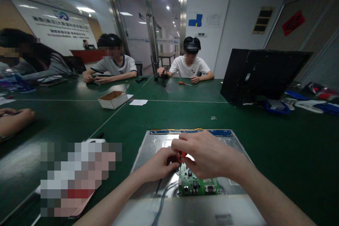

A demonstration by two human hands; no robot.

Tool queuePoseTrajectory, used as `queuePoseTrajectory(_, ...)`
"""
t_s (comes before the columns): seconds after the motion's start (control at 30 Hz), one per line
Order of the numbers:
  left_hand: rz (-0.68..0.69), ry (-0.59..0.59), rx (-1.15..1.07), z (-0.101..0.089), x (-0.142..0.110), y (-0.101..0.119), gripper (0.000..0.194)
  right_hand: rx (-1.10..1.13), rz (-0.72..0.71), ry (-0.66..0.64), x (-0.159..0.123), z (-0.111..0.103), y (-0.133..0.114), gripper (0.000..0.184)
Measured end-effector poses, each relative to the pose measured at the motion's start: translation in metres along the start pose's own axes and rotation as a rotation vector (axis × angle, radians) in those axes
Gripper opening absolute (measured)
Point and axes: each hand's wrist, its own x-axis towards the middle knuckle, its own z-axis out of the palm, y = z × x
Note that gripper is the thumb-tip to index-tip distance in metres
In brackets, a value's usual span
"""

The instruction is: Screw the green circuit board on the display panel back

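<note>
Head view: the right hand (209, 152) has its grip closed about an orange-red screwdriver (182, 155), of which only part of the handle shows between the fingers. The left hand (161, 164) is curled just beside that handle, its fingertips close to it; whether that grip pinches anything, I cannot tell. Under both hands lies a green circuit board (194, 185), sitting on the metal back of a flat display panel (145, 155), which rests flat on the green table (291, 148).

The chief risk seems to be a slip. The screwdriver's tip is hidden by the hands, so a poorly seated tip could skid across the board's small components, scratch a trace, or jab the nearby left fingers. Pressing too hard could flex the board or load the panel beneath it.

A grey cable (162, 203) loops off the board's near left corner, beside the left forearm; an arm catching it might tug at its connector. Along the panel's far edge a narrow blue circuit strip (164, 132) is exposed, and a careless knock from the right hand could damage it.
</note>
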Motion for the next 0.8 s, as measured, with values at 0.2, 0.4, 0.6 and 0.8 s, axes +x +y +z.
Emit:
queuePoseTrajectory(0.2, 0.022, 0.016, 0.055, -0.0005, -0.0001, -0.0017, 0.011, -0.102, 0.147, 0.029, 0.002, 0.0043, -0.0037, 0.023)
queuePoseTrajectory(0.4, 0.034, 0.016, -0.01, -0.001, -0.0003, 0.0009, 0.008, -0.13, 0.16, 0.047, 0.0063, 0.009, -0.0024, 0.017)
queuePoseTrajectory(0.6, 0.021, 0.004, 0.007, -0.0011, -0.0002, -0.0006, 0.006, -0.097, 0.126, 0.031, 0.0039, 0.0038, -0.0019, 0.007)
queuePoseTrajectory(0.8, 0.031, -0.008, 0.0, 0.0004, 0.0, -0.0045, 0.009, -0.048, 0.105, 0.055, 0.0013, 0.0019, -0.0006, 0.011)
